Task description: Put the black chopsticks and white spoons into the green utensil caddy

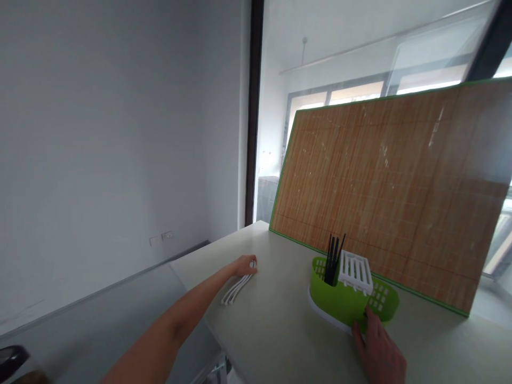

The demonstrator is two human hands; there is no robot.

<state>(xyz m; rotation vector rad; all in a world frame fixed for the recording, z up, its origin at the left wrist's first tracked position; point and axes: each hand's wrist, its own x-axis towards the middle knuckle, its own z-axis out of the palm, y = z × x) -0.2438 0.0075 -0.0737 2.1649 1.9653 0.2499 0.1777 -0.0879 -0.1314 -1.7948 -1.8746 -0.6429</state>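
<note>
My left hand (245, 265) is closed around one end of several slim white utensils (236, 290), whose other ends point toward the table's near left edge. On the right, a green utensil holder (338, 301) with a white base stands upright on the table. Black chopsticks (332, 261) stand in its left compartment, and a white slotted rack (355, 271) sits across its middle. My right hand (378, 344) is at the holder's front right side, fingertips on its wall and lower rim, the thumb and a finger gripping there.
A large bamboo mat board (384, 192) with green edging leans behind the holder against the glass. The white table (280, 330) has its left edge beside a glass surface (132, 309). A dark object lies at the bottom left corner.
</note>
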